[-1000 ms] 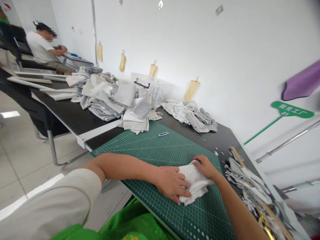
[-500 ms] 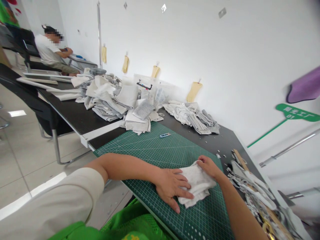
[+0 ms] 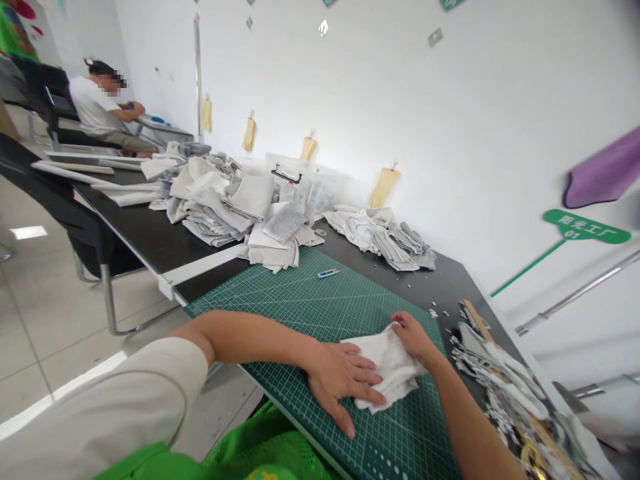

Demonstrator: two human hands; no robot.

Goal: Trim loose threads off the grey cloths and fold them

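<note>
We have a folded white cloth [image 3: 387,357] on the green mat [image 3: 295,300], right of the frame's lower centre. We spread our left hand [image 3: 340,381] over its left part and pinch its top corner with our right hand [image 3: 413,335]. A small blue tool [image 3: 327,274] lies on the mat near mid-frame.

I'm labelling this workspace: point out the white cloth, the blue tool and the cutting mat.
White cloth [image 3: 393,360], head view: uncovered middle.
Blue tool [image 3: 325,274], head view: handle.
Cutting mat [image 3: 345,307], head view: bare gridded surface.
</note>
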